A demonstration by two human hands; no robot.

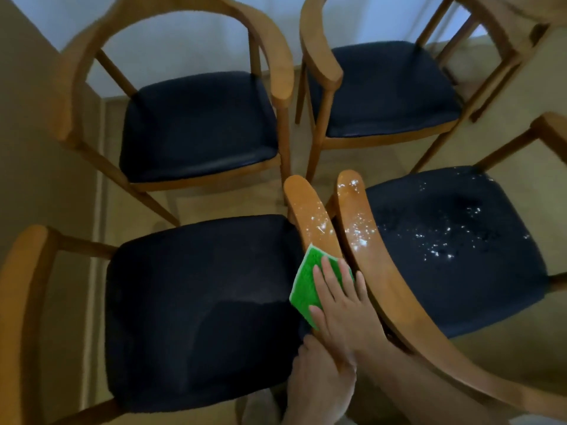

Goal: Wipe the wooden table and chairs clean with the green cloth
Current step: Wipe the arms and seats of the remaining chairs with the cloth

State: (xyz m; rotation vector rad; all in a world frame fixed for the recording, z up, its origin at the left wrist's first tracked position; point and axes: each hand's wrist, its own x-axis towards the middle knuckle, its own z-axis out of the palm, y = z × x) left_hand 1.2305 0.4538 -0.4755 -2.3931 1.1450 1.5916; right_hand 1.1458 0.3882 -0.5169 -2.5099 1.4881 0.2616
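Four straight fingers of the right hand [340, 297] lie flat on the green cloth [306, 282], pressing it down on the armrest [310, 216] of the near left chair [199, 302]; the cloth sits under the fingertips and palm, its free edge hanging over the seat side of the rail. Just behind, the left hand [319, 375] curls round the same armrest nearer the person, gripping it to steady the chair. My reading is that the step in hand is wiping this armrest: white specks lie on the wood just ahead of the cloth, toward the rounded tip. The next move likely calls for a firm push forward along the curved rail, keeping the cloth wrapped over its edge so the specks are gathered, not flicked onto the dark seat. The neighbouring chair [454, 240], its armrest almost touching this one, carries more specks on rail and seat. Two further chairs [196, 127] stand beyond; no table is in view.
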